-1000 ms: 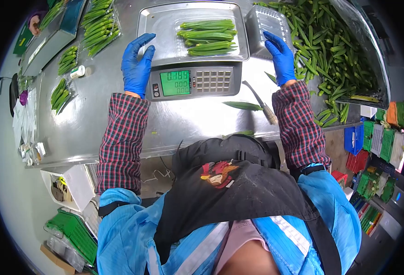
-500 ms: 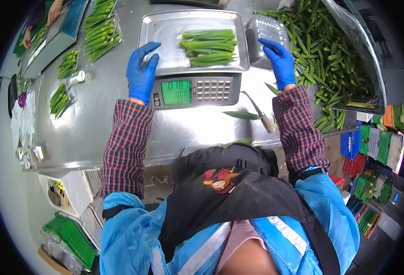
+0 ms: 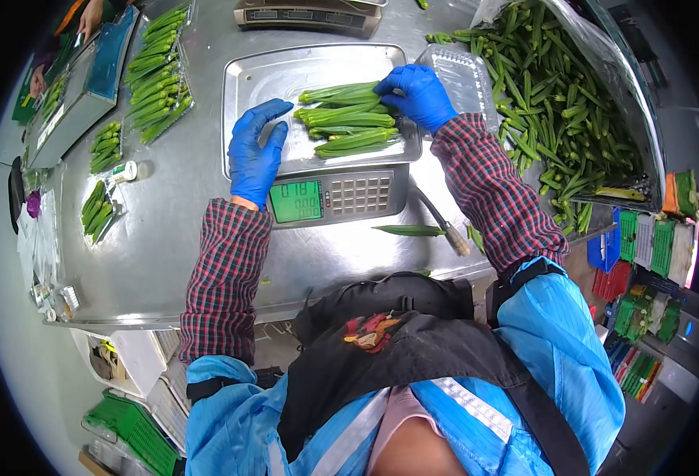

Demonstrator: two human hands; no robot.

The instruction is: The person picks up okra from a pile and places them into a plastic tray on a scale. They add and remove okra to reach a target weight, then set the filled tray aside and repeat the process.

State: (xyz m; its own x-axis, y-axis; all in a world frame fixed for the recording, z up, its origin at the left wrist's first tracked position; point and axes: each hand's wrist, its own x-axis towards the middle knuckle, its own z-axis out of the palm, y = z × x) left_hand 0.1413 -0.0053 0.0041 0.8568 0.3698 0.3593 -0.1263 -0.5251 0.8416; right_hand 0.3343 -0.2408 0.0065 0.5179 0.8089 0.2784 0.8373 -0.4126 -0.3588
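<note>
A small pile of green okra pods [image 3: 348, 120] lies on the steel pan [image 3: 246, 79] of a digital scale whose green display [image 3: 300, 201] is lit. My left hand [image 3: 256, 155], in a blue glove, rests open on the pan's front left part, just left of the pods. My right hand [image 3: 417, 95], also gloved, is curled over the right ends of the upper pods. An empty clear plastic tray [image 3: 472, 75] sits just right of the pan, behind my right hand.
A big heap of loose okra [image 3: 563, 103] fills the right of the steel table. A knife [image 3: 440, 222] and a single pod [image 3: 409, 230] lie before the scale. Packed okra trays [image 3: 155, 67] are at left, a second scale [image 3: 306, 16] behind. Another person's hand [image 3: 89, 17] is far left.
My right hand left the clear plastic tray and moved left onto the ends of the okra pods on the pan. My left hand shifted slightly right on the pan.
</note>
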